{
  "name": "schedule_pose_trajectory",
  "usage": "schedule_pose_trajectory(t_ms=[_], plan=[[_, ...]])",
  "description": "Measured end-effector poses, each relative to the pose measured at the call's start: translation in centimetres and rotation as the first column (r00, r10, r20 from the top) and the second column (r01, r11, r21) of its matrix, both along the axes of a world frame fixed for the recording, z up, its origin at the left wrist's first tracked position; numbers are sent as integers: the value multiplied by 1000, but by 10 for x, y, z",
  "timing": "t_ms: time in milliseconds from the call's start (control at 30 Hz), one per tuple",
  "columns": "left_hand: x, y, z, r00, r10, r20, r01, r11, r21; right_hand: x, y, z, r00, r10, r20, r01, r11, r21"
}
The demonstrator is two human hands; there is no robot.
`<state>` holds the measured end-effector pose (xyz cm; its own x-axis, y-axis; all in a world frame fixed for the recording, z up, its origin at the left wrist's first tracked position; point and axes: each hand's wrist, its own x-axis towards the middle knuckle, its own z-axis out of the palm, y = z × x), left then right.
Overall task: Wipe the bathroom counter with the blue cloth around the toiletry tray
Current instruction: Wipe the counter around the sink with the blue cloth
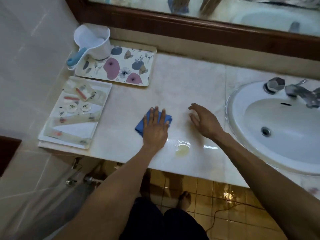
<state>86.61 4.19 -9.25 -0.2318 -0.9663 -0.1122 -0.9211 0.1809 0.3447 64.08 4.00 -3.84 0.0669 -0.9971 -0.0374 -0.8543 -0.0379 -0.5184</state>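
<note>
Head view: my left hand (155, 126) presses flat on the folded blue cloth (141, 125); the white rectangular toiletry tray (52, 135) lies left, the yellowish puddle (181, 149) near-right; right hand (204, 121) open, empty.

Dim warm light, counter (173, 80) glare, soft blur, edges warped.

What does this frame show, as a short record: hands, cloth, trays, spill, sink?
left hand: flat on the blue cloth, pressing it to the counter
right hand: open, empty, fingers spread, blurred; contact with the counter unclear
toiletry tray: white, at the counter's left end, holding wrapped items
floral tray: behind it, white dipper on its corner
spill: yellowish puddle near the front edge, between the arms, not under the cloth
sink: right, basin looks dry
</note>
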Motion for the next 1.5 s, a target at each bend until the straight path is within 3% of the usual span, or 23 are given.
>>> schedule_pose_trajectory(t_ms=[167,267,333,400,533,667,733,800,933,967,1033,1100,1167,1300,1400,1500], plan=[[9,48,-8,962,-251,-105,253,968,1,-97,21,3,983,-164,-82,162,986,-35],[24,54,-7,977,-108,-186,111,994,4,-137,34,-3,953,-259,-160,263,965,6],[6,57,-3,975,65,-211,-61,998,24,-152,46,-9,937,-319,-142,327,944,44],[-30,66,0,970,123,-210,-115,992,50,-158,57,-13,936,-343,-84,350,933,88],[-85,122,0,988,-107,-115,114,992,52,-157,71,-16,921,-384,64,365,910,195],[-41,141,0,954,-296,40,297,955,-15,-157,79,-15,907,-422,15,403,876,265],[-16,125,1,973,-211,98,215,976,-31,-158,80,-13,909,-417,3,402,880,253],[-13,108,1,994,-26,108,26,1000,1,-158,80,-14,910,-414,-5,402,880,255],[-73,113,2,955,271,123,-272,962,-13,-154,76,-14,907,-420,-28,414,879,237],[-87,121,1,960,256,111,-255,967,-17,-153,75,-14,903,-428,-34,424,877,228],[-97,143,3,994,70,85,-72,997,23,-153,76,-15,900,-434,-43,433,876,215],[-78,154,5,980,-185,78,182,983,38,-154,76,-16,900,-434,-42,433,877,209],[-45,146,3,956,-279,86,279,960,9,-155,76,-16,899,-437,-41,435,875,212],[-9,88,1,999,45,21,-45,999,3,-159,75,-20,898,-440,-16,431,872,232],[-40,44,6,969,244,-40,-244,970,-6,-161,75,-22,897,-441,-21,433,869,239],[-101,13,10,968,234,-92,-235,972,3,-161,73,-22,900,-436,-18,427,872,239]])
